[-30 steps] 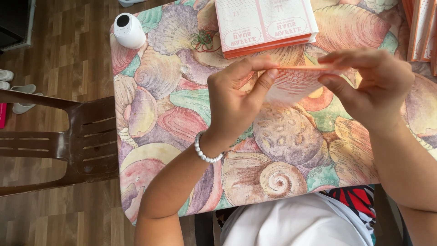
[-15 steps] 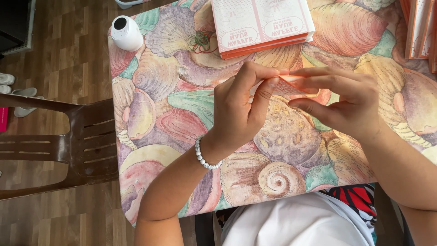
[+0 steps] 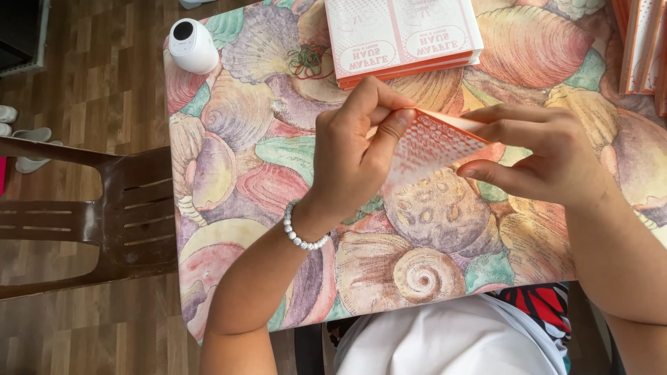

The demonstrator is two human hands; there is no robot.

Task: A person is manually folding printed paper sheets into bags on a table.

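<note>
My left hand (image 3: 351,156) pinches the paper sleeve (image 3: 431,144) at its 9 o'clock end — my right hand (image 3: 549,156) clamps the 3 o'clock end, above the counter (image 3: 229,173).

Thin matt paper sleeve (image 3: 434,142), dotted orange print; beneath it the table (image 3: 278,153) wears smooth, slightly glossy shell-patterned cloth. Beside the table, a glossy brown plastic chair (image 3: 132,215) on wood-grain floor (image 3: 83,76).

orange-dotted white sheet (image 3: 431,146), pastel seashell tablecloth (image 3: 236,167)
</note>
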